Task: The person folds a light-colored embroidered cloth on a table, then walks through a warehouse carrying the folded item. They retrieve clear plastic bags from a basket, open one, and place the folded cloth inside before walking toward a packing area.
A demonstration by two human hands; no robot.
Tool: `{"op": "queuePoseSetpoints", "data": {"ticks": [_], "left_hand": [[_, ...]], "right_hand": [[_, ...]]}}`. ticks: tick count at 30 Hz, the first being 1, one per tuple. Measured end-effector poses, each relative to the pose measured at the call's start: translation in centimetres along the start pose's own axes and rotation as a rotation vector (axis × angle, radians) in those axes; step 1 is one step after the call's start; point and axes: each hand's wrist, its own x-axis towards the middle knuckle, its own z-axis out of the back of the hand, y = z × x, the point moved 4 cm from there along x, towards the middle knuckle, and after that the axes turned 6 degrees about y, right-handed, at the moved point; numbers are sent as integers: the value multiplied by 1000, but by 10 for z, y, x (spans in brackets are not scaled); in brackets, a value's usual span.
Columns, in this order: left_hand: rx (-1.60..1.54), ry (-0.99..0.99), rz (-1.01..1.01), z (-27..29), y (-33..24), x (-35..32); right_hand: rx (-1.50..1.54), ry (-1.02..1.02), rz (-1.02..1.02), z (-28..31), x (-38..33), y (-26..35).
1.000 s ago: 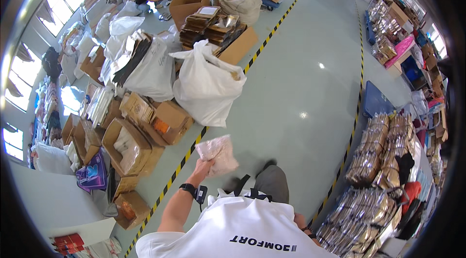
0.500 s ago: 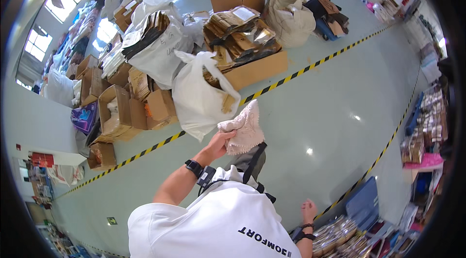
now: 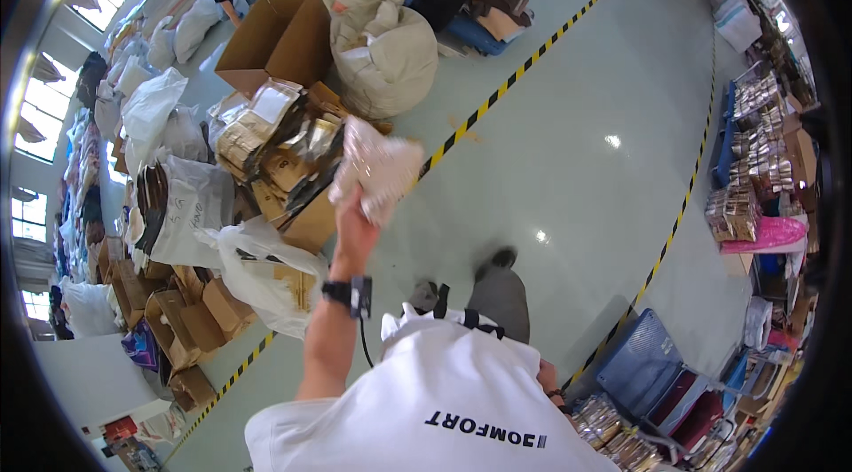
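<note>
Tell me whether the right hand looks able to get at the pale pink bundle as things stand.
Probably yes, by reaching across: the right hand is low on the right, partly hidden, while the left hand holds the pale pink bundle out ahead. The way over the legs looks free.

Floor: grey-green, smooth, with two bright glare spots. Two black-and-yellow tape lines on it, left and right. Standing left of the left line — open brown carton, bulging off-white sack, low blue base under folded clothes. White plastic bag by the same line; smaller cartons nearby.
</note>
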Motion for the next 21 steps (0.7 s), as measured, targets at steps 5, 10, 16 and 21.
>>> {"op": "queuePoseSetpoints", "data": {"ticks": [5,10,16,21], "left_hand": [[-171,45,-262,-101,16,169],[-210,62,-567,-180,32,282],[-236,-79,-688,-205,57,433],[-120,-230,-755,-222,84,584]], "right_hand": [[-62,93,-61,132,139,-51],[346,101,-198,317,340,-14],[434,-91,-38,556,576,90],[445,-84,-8,639,703,125]]}}
